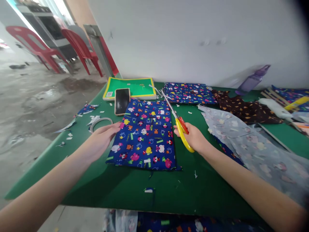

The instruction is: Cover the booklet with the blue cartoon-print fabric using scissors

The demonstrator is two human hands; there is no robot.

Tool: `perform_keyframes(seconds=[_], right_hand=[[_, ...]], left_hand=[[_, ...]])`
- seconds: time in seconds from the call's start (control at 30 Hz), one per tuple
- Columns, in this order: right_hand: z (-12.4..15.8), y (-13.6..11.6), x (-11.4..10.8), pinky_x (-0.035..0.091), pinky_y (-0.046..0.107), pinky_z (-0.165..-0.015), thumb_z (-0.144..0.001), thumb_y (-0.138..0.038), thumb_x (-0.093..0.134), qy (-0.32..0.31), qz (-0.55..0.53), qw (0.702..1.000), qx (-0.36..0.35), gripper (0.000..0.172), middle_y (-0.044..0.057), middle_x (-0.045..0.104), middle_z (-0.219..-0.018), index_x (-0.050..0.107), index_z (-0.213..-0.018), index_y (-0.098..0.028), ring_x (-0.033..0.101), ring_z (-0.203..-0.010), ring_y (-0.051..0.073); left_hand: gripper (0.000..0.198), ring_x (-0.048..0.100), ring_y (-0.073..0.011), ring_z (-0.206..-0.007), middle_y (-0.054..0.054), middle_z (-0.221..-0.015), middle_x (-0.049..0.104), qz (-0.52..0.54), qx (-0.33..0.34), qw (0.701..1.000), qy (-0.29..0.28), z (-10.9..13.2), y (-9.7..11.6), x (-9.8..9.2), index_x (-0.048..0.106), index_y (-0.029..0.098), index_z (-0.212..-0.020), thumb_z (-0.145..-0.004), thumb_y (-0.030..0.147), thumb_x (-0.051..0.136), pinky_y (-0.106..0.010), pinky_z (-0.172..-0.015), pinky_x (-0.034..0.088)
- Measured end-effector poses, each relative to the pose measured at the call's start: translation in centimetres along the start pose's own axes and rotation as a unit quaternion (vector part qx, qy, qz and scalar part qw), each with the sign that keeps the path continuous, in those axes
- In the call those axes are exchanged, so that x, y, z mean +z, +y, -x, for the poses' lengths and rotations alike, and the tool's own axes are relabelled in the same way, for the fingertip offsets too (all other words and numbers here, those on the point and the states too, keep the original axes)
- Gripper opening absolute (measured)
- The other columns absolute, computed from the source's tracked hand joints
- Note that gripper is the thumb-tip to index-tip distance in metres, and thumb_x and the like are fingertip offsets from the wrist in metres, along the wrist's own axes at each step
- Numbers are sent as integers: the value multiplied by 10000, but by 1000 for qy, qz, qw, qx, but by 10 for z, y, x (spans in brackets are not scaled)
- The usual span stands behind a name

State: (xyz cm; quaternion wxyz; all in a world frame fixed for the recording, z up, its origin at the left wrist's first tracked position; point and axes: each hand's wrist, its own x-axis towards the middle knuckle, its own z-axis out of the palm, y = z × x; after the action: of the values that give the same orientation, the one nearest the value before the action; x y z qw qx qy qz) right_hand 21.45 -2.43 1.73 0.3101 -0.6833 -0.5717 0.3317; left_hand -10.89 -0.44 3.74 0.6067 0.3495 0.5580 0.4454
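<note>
A flat rectangle of blue printed cloth [145, 135], looking like a covered book, lies before me on the green table [193, 196]. My left hand [106, 133] grips its left edge, fingertips partly hidden at the border. At the opposite edge, my right hand [189, 133] holds scissors [180, 124] with yellow and red handles. Their blades appear closed and point up and away, over the cloth's upper right corner. My right fingertips reach that right edge; whether they touch it I cannot tell. Beside my left hand lies a roll of tape [101, 120].
Behind the cloth are a phone [122, 101] and a green book [131, 87]. Another blue printed piece [189, 92] lies by the wall. Grey floral cloth [251, 138], brown cloth [243, 108] and a purple bottle [252, 80] are at right. Red chairs [79, 48] stand beyond the table's left edge.
</note>
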Motion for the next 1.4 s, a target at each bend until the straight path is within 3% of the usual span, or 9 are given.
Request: perform_keyframes(seconds=[0.33,0.53,0.63,0.77,0.87,0.97,1.1,1.23,1.4], right_hand=[[-2,-16,7,546,360,-806,-876,-334,581,-66,-267,954,120,312,67,611,-1124,572,-1132,-155,609,-950,153],[-2,-14,2,551,357,-799,-869,-304,593,-58,-290,943,153,309,65,612,-1118,569,-1138,-153,612,-940,151],[1,-11,-1,565,343,-787,-848,-275,621,-59,-291,942,156,306,68,626,-1118,566,-1121,-151,629,-901,139],[4,-7,-2,590,319,-781,-753,-258,711,-66,-283,945,153,365,118,633,-1175,553,-1065,-156,668,-859,160],[3,-4,-4,604,323,-752,-739,-265,711,-72,-264,951,143,348,128,637,-1175,544,-1029,-168,679,-882,189],[0,-2,-6,610,346,-712,-767,-266,664,-72,-242,959,129,329,126,641,-1149,520,-1050,-179,678,-907,209],[-2,4,-4,604,352,-731,-789,-291,606,-72,-211,968,111,322,116,648,-1105,487,-1069,-184,680,-895,201],[0,10,-1,581,310,-674,-770,-339,604,-63,-135,986,80,313,65,659,-1013,494,-1032,-207,674,-815,170],[3,9,-7,487,307,-529,-772,-419,584,-46,11,998,37,281,24,643,-818,509,-953,-218,588,-553,138]], left_hand=[[255,690,-180,-955,-92,-1123,702,-5,-13,1000,16,-10,-1,-3,650,150,-1037,-786,133,607,-307,-834,579],[412,697,-269,-957,-95,-1067,724,-75,-21,993,-94,-10,-3,-2,672,176,-1085,-687,244,753,-427,-894,563],[518,684,-271,-993,-79,-1105,712,-224,54,965,-123,-13,-5,-7,624,186,-1187,-706,340,740,-419,-890,558],[524,683,-312,-906,-108,-998,715,-542,203,815,-33,-35,-3,-21,626,144,-1172,-809,516,563,-487,-842,536],[545,551,-383,-1174,-169,-1196,632,-587,251,768,47,-59,3,-24,547,104,-1271,-859,458,496,-560,-1012,400],[746,414,-414,-1311,-239,-1443,398,-612,285,731,97,-78,9,-18,303,60,-1442,-826,390,562,-545,-1057,357],[855,464,-408,-1281,-234,-1509,291,-633,293,708,110,-99,7,-6,179,98,-1491,-791,330,612,-509,-1013,417],[957,528,-417,-1217,-267,-1520,253,-630,274,715,127,-114,5,-3,107,96,-1504,-775,424,632,-477,-937,474],[1033,576,-444,-1136,-311,-1298,522,-615,245,737,137,-126,9,-8,174,25,-1469,-722,559,646,-487,-866,486]])
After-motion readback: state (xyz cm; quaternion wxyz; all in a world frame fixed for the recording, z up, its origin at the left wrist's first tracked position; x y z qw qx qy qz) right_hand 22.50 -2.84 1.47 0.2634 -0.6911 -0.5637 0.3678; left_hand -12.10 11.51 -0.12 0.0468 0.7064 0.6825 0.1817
